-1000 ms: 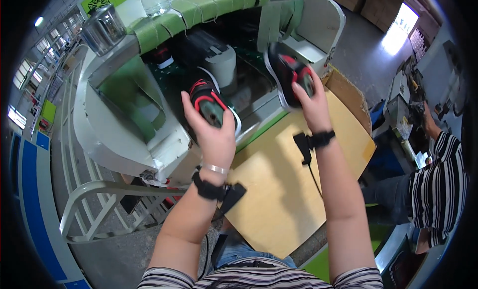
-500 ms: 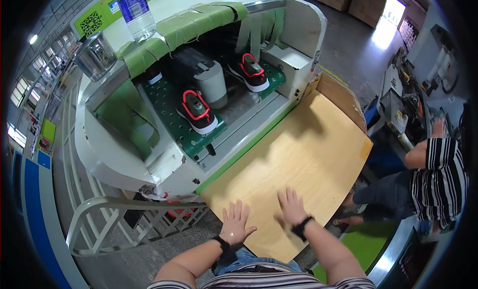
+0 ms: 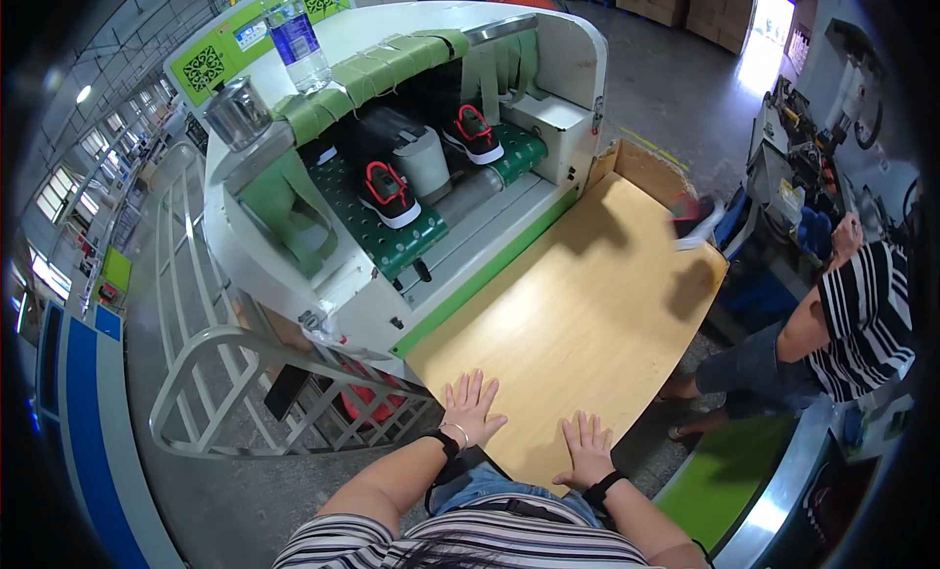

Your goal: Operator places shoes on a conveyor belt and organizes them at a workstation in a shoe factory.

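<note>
Both my palms rest on a light wooden board, at its near end. My left hand lies near the board's left edge with its fingers spread. Farther right, my right hand is spread in the same way, and neither holds anything. Beyond the board, inside a white machine opening, a black shoe with red trim stands on a green perforated belt. Behind it to the right is a similar shoe. A blurred dark shoe with a white sole appears above the board's far right corner.
Cut green strips wrap the machine's top edge, where a water bottle and a steel cup stand. A metal railing is at left. A co-worker in a striped shirt stands right, by a cluttered bench.
My right hand has moved down toward me and settled on the board. A blurred shoe has appeared above the board's far right corner. My view has shifted slightly.
</note>
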